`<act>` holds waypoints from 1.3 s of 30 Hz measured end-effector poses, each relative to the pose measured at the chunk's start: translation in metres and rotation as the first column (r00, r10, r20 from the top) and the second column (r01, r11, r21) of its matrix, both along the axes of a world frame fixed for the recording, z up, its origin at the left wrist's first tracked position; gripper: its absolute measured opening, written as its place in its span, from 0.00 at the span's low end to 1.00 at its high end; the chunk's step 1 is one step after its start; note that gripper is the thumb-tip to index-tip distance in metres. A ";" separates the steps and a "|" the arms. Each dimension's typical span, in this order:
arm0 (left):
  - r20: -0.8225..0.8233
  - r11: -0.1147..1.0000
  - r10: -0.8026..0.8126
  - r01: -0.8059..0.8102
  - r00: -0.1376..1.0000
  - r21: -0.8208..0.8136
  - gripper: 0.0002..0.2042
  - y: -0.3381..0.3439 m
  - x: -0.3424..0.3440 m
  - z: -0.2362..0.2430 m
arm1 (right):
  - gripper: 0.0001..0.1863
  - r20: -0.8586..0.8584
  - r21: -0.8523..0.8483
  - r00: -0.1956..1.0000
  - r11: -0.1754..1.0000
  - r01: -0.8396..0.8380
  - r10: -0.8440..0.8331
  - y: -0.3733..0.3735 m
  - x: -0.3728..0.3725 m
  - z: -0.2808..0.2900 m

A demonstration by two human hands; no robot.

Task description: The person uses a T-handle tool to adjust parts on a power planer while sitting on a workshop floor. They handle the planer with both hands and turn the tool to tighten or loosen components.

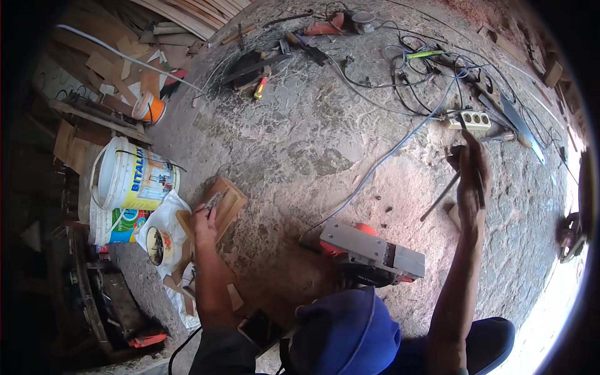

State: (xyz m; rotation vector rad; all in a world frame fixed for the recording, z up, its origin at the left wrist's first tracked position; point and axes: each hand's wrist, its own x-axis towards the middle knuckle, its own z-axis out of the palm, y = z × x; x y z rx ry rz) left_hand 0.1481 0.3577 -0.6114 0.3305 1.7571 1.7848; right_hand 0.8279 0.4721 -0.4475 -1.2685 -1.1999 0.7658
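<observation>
At the left, my left hand [204,224] is closed at a wooden block [231,205], its fingers around a small metal piece [214,200] resting on the wood. What the piece is, I cannot make out. Out to the right, my right hand [470,175] is raised below a white power strip [470,120]. Its fingers are closed on a thin dark rod [440,197] that slants down to the left. Another dark, thin length runs along the palm. An electric planer [378,250] lies with its flat metal sole up between my forearms, held by neither hand.
Two stacked paint buckets [140,178] and a tin of nails or screws [158,245] stand at the left. Tangled cables [412,75], a handsaw [522,125], an angle grinder [328,25] and a screwdriver [260,87] lie across the rough floor. A blue cable [381,159] runs to the planer.
</observation>
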 end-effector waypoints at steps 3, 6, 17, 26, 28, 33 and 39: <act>0.010 0.997 0.072 -0.072 0.997 0.007 0.13 -0.050 -0.078 -0.001 | 0.20 0.387 -0.038 0.922 0.999 -0.008 0.022 0.021 0.003 0.037; -0.647 0.607 -0.249 -0.404 0.720 -0.684 0.27 0.027 0.044 -0.041 | 0.18 0.853 0.075 0.518 0.997 -0.003 -0.062 0.031 0.048 0.067; -0.685 -0.120 -0.601 0.894 -0.412 -0.432 0.16 0.009 0.387 0.109 | 0.14 0.897 -0.169 0.334 0.922 -0.347 0.290 0.030 0.057 0.099; -0.743 -0.164 -0.479 0.879 -0.468 -0.448 0.19 -0.009 0.413 0.077 | 0.17 0.859 -0.135 0.392 0.884 -0.447 0.329 0.031 0.055 0.108; -0.755 -0.134 -0.496 0.897 -0.428 -0.421 0.18 -0.012 0.411 0.073 | 0.17 0.871 -0.140 0.375 0.893 -0.428 0.316 0.031 0.053 0.110; -0.773 -0.095 -0.460 0.890 -0.437 -0.447 0.16 -0.012 0.417 0.089 | 0.20 0.854 -0.215 0.387 0.913 -0.347 0.348 0.031 0.051 0.112; -0.830 -0.082 -0.443 0.938 -0.337 -0.337 0.17 -0.015 0.407 0.067 | 0.22 0.795 -0.337 0.417 0.892 -0.303 0.441 0.029 0.042 0.109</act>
